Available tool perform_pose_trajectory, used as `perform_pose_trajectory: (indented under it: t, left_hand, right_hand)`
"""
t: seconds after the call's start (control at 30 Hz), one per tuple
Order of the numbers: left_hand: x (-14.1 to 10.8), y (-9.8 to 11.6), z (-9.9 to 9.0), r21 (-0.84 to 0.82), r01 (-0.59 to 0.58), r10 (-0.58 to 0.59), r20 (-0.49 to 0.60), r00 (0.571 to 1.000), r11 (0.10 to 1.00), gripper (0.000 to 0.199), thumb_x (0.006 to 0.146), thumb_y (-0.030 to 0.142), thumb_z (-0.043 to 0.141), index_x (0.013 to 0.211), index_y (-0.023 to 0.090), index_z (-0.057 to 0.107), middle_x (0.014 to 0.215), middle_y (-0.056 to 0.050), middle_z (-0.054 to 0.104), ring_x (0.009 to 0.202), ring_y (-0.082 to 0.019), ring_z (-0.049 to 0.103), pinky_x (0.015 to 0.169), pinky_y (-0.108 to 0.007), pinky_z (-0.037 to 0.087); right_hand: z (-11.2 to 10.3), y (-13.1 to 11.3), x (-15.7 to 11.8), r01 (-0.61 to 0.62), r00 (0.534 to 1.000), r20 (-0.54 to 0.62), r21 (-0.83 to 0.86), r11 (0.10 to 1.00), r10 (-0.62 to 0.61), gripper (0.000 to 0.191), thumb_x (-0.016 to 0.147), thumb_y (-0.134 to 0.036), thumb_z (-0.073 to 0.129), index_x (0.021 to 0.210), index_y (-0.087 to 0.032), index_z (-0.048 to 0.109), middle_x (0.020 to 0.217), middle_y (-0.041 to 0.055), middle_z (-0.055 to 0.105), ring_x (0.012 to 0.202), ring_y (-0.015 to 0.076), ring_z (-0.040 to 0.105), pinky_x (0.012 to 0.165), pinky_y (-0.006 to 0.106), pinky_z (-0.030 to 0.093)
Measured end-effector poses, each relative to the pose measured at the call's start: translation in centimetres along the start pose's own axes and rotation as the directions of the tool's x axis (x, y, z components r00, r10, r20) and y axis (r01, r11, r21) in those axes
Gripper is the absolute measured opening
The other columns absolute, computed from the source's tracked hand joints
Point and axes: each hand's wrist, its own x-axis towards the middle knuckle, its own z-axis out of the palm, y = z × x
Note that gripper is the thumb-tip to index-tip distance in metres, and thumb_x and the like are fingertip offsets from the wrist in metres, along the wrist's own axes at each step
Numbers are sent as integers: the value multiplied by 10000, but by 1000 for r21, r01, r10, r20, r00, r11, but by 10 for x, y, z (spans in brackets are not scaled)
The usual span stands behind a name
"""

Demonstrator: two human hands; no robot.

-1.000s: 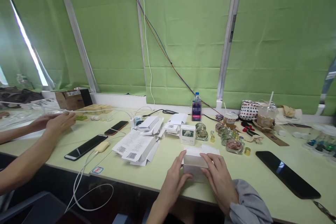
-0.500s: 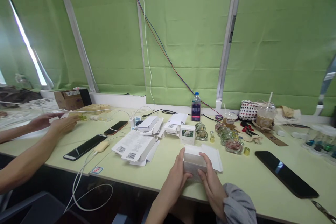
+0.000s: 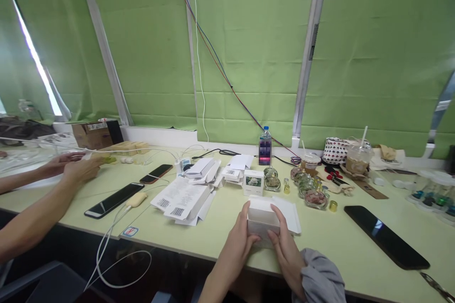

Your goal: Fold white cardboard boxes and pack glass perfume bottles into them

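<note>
White carton (image 3: 263,220): near bench (image 3: 337,241) edge, flaps open, interior not visible; gripped at its sides by left hand (image 3: 237,246) and right hand (image 3: 288,252), fingers curled closed on it. Hold unchanged from half a second earlier; a second ago the right hand lay over the top. Behind: small glass jars (image 3: 309,189) with dried contents, flattened cartons (image 3: 183,196).

Bare counter (image 3: 330,239) is left open to the right of the white box (image 3: 263,220), up to the black phone (image 3: 386,236). Passage ahead is blocked by the small jars (image 3: 309,189); the left is crowded by flattened cartons (image 3: 181,196).
</note>
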Motion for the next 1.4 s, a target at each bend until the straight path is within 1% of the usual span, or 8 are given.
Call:
perform_pose_trajectory:
  t: [0.2, 0.6, 0.7, 0.87, 1.03, 1.13, 1.23, 1.4]
  left_hand:
    - [-1, -9, 4, -5, -24, 24, 25, 999, 1000, 818, 824, 126, 450, 1497, 220, -4, 1569, -95, 157, 1419, -220, 222, 1154, -413, 211]
    - [-3, -17, 2, -26, -80, 79, -25, 997, 996, 769, 873, 179, 439, 1500, 232, -4, 1575, -96, 141, 1430, -241, 183, 1159, -442, 197]
    - [-3, -20, -3, -58, -87, 84, -45, 995, 995, 761, 871, 199, 456, 1500, 251, 32, 1568, -83, 178, 1402, -238, 259, 1136, -418, 260]
    - [0, -21, -8, -227, 2, -16, -60, 998, 974, 916, 832, 182, 507, 1475, 258, -142, 1309, -87, 557, 1110, -190, 581, 1002, -386, 429]
    - [0, -17, -8, -228, -8, -27, -149, 988, 974, 1015, 806, 202, 572, 1448, 286, -211, 1188, -55, 596, 1062, -188, 599, 973, -385, 435]
    - [0, -17, -8, -215, -12, -19, -144, 989, 977, 1044, 791, 173, 590, 1445, 301, -213, 1174, -45, 585, 1061, -184, 591, 988, -383, 418]
    - [-1, -17, -8, -231, 7, -34, -110, 993, 973, 1023, 795, 163, 579, 1452, 299, -194, 1146, -50, 582, 1027, -184, 599, 967, -381, 433]
    - [4, -19, -8, -249, 27, -50, -88, 995, 968, 1006, 790, 155, 564, 1458, 292, -175, 1129, -55, 583, 993, -186, 613, 932, -380, 460]
  right_hand:
    - [2, 5, 2, 32, 999, 36, 69, 997, -34, 635, 973, -440, 269, 1497, -193, 9, 1562, 69, 204, 1416, 166, 233, 1154, 350, 221]
    - [2, 6, -3, 98, 988, 116, 40, 994, -102, 638, 987, -387, 279, 1506, -262, -71, 1590, 16, 114, 1438, 180, 146, 1160, 376, 208]
    - [-4, 5, -5, 98, 991, 88, -5, 995, -97, 653, 985, -383, 300, 1503, -264, -79, 1576, 59, 174, 1412, 205, 251, 1139, 401, 268]
    - [-33, 9, 4, 141, 982, -71, -352, 925, -177, 554, 973, -376, 334, 1484, -249, 161, 1380, 118, 467, 1275, 250, 455, 1032, 462, 415]
    - [-51, 27, 14, 179, 951, -42, -733, 656, -306, 578, 902, -433, 474, 1437, -254, 348, 1419, 135, 447, 1325, 351, 371, 1001, 568, 397]
    - [-48, 34, 13, 170, 974, 49, -805, 569, -221, 610, 825, -430, 592, 1399, -305, 426, 1496, 112, 364, 1371, 389, 287, 992, 581, 391]
    - [-44, 34, 12, 166, 986, 120, -810, 563, -117, 529, 795, -443, 628, 1301, -314, 546, 1507, 109, 349, 1378, 396, 269, 1004, 566, 380]
    - [-40, 34, 12, 115, 993, 106, -824, 555, -49, 393, 824, -408, 594, 1194, -274, 614, 1446, 157, 424, 1338, 383, 355, 932, 544, 441]
